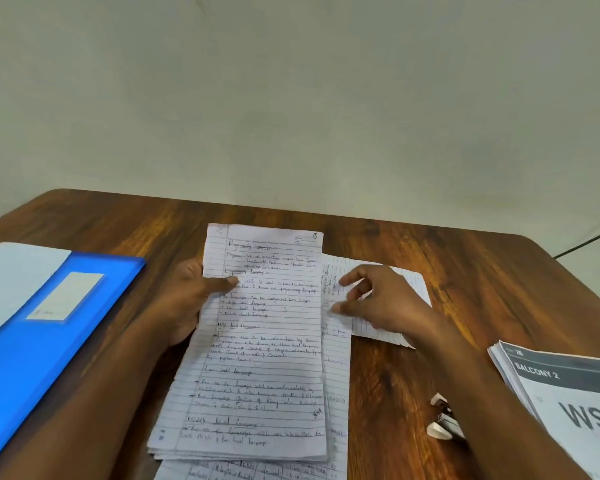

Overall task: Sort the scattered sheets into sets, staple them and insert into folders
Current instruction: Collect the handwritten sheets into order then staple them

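Worktop point(430, 271): wooden, carrying a blue folder point(32, 341).
Left hand point(184, 299): thumb pinching handwritten sheets point(257, 358).
Right hand point(378, 299): fingers spread, loosely bent, over loose page point(409, 289).

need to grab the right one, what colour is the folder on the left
Bright blue, with a pale label on its cover; the folder shows in the head view.

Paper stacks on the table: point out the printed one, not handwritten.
The stack of printed sheets at the table's right edge, headed "BALCONY 2" on a grey band. The stack in the left hand is lined, handwritten notes.
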### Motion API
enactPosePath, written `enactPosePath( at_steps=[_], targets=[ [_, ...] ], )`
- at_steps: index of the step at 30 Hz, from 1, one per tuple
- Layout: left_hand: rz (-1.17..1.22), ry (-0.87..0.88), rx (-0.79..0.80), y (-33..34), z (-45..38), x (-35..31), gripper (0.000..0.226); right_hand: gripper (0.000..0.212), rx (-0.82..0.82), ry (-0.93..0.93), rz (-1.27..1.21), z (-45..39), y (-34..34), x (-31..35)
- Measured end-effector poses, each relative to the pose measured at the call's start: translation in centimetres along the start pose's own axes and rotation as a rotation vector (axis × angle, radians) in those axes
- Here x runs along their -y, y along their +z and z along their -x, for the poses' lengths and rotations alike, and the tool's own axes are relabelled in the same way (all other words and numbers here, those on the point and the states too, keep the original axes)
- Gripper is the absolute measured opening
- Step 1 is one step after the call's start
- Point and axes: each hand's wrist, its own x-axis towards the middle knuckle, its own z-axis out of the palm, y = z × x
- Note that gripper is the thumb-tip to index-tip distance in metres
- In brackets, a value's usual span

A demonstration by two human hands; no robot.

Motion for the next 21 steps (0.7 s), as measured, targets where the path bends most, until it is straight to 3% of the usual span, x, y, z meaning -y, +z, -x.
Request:
enactPosePath(
  at_steps=[3,5,21],
  targets=[
    [0.044,0.0,0.018,-0.2,-0.2,0.2,0.033,0.074,0.059,-0.015,0.222,0.2,0.4,-0.1],
    [0.082,0.002,0.023,-0.4,-0.4,0.4,0.037,0.08,0.047,-0.024,0.281,0.1,0.7,-0.2],
    [0.191,0.067,0.087,-0.8,-0.3,0.8,0.053,0.059,0.007,0.108,0.009,-1.2,0.1,-2.1]
  ],
)
